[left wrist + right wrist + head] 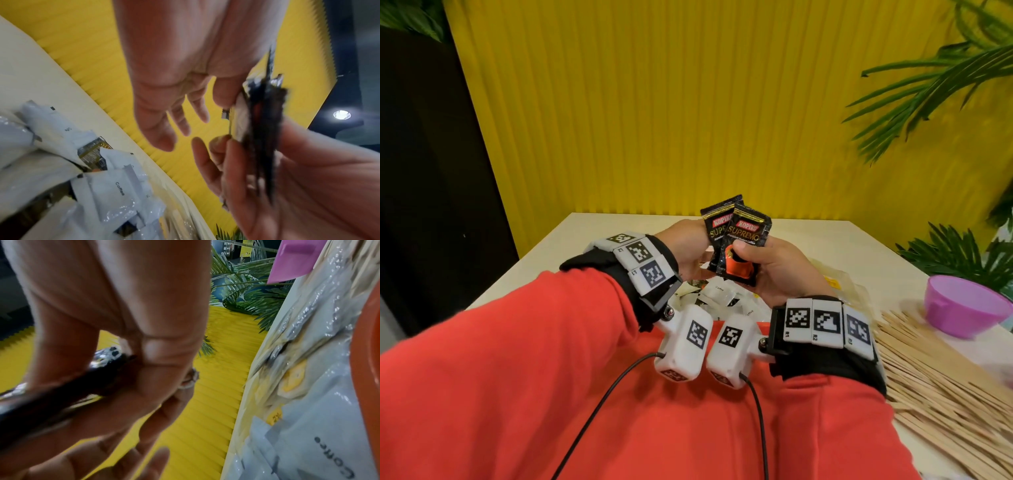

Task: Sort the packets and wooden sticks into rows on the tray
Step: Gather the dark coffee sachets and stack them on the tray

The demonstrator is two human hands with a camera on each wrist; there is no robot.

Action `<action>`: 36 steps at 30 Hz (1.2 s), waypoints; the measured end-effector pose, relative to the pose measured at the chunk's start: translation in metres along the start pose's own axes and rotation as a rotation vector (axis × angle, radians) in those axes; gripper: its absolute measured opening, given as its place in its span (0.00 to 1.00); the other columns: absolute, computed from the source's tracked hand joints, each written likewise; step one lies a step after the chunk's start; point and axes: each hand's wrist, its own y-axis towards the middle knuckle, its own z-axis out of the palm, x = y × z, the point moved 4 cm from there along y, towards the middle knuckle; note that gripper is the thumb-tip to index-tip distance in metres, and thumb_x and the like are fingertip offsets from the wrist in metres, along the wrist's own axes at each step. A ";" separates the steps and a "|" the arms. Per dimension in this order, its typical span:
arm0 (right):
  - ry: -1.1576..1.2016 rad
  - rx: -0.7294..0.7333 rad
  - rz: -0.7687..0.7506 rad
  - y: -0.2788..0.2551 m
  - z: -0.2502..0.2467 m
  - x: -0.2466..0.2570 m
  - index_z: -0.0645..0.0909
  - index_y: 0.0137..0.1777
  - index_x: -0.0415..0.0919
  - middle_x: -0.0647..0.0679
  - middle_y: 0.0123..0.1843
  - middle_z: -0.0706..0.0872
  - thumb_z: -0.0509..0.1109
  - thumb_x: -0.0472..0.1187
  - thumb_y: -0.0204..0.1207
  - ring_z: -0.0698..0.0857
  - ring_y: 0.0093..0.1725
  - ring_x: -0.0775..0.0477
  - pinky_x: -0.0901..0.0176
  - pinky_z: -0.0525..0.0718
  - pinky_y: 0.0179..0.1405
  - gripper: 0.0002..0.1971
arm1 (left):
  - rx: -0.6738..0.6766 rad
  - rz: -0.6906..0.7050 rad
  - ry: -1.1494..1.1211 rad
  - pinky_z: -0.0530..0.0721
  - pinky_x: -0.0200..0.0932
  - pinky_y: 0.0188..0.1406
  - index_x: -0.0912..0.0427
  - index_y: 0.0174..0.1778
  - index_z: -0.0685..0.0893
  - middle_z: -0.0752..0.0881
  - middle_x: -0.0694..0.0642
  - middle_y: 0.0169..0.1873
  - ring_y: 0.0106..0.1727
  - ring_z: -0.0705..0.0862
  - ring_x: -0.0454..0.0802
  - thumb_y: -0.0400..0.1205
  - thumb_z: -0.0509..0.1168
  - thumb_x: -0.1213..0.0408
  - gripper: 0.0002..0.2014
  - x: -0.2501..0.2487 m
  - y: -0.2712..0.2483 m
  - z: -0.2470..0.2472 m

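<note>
Two black coffee packets (743, 233) are held upright over the table, fanned one behind the other. My right hand (746, 255) pinches them, thumb on the front packet's orange cup picture. In the left wrist view they appear edge-on (263, 129) between that thumb and its fingers. My left hand (685, 246) is just behind them, fingers straight, forefinger (224, 94) touching their pale back. Beneath both hands lies a heap of white packets (717, 294). Wooden sticks (935, 383) lie spread at the right. An orange tray rim (368, 353) shows in the right wrist view.
A purple bowl (962, 308) stands at the table's right edge beyond the sticks. A crumpled clear plastic bag (835, 284) lies right of the white packets. The cream table (619, 233) ends at a yellow ribbed wall. Plants hang over the right side.
</note>
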 end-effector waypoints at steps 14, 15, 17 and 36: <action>-0.360 -0.110 -0.110 0.007 0.002 0.003 0.70 0.69 0.50 0.41 0.60 0.84 0.61 0.21 0.72 0.84 0.59 0.37 0.36 0.82 0.59 0.30 | 0.178 -0.017 0.017 0.84 0.46 0.43 0.57 0.61 0.75 0.81 0.58 0.43 0.43 0.83 0.53 0.85 0.56 0.70 0.10 -0.003 -0.017 0.020; -0.376 -0.108 -0.081 0.007 0.002 0.001 0.72 0.68 0.49 0.40 0.60 0.84 0.60 0.21 0.72 0.83 0.60 0.36 0.34 0.81 0.59 0.29 | 0.176 -0.030 0.013 0.83 0.46 0.43 0.57 0.60 0.74 0.81 0.58 0.43 0.44 0.82 0.53 0.85 0.56 0.70 0.10 -0.001 -0.017 0.019; -0.343 -0.128 -0.038 0.007 -0.001 -0.001 0.73 0.64 0.47 0.39 0.58 0.83 0.60 0.21 0.73 0.83 0.57 0.36 0.39 0.83 0.54 0.25 | 0.179 -0.054 0.026 0.82 0.46 0.42 0.56 0.57 0.75 0.80 0.57 0.41 0.43 0.81 0.52 0.85 0.55 0.70 0.08 0.003 -0.017 0.020; -0.773 -0.388 0.332 -0.007 -0.058 0.001 0.75 0.66 0.25 0.31 0.59 0.82 0.63 0.33 0.80 0.81 0.53 0.41 0.49 0.81 0.54 0.17 | 0.172 -0.117 1.480 0.76 0.42 0.58 0.62 0.66 0.81 0.82 0.55 0.64 0.65 0.80 0.52 0.79 0.67 0.52 0.23 0.028 0.007 0.023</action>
